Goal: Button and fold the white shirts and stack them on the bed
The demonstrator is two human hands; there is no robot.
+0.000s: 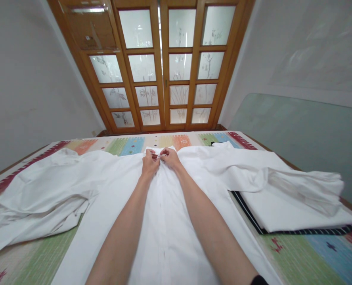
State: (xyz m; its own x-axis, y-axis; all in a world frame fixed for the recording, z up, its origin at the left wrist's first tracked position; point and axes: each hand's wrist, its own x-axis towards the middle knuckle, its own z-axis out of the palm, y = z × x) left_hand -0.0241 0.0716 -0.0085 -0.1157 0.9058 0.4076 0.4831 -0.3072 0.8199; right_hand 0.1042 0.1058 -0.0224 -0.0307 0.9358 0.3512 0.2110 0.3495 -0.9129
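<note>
A white long-sleeved shirt [128, 174] lies spread face up, its collar at the far end and its sleeves out to both sides. At the collar, my left hand [150, 162] pinches the fabric on the left of the front opening. My right hand [169, 156] grips the collar fabric just to the right, its fingertips close to the left ones. Whether a button sits between the fingers is too small to make out. Down the middle below my hands runs the front placket [163, 221].
Under the shirt is a colourful striped cover [57, 249]. Folded white cloth [283, 213] on dark striped fabric [253, 221] lies at the right, beneath the right sleeve. Wooden doors with glass panes [164, 79] stand beyond, and a pale glass panel [297, 130] leans at the right wall.
</note>
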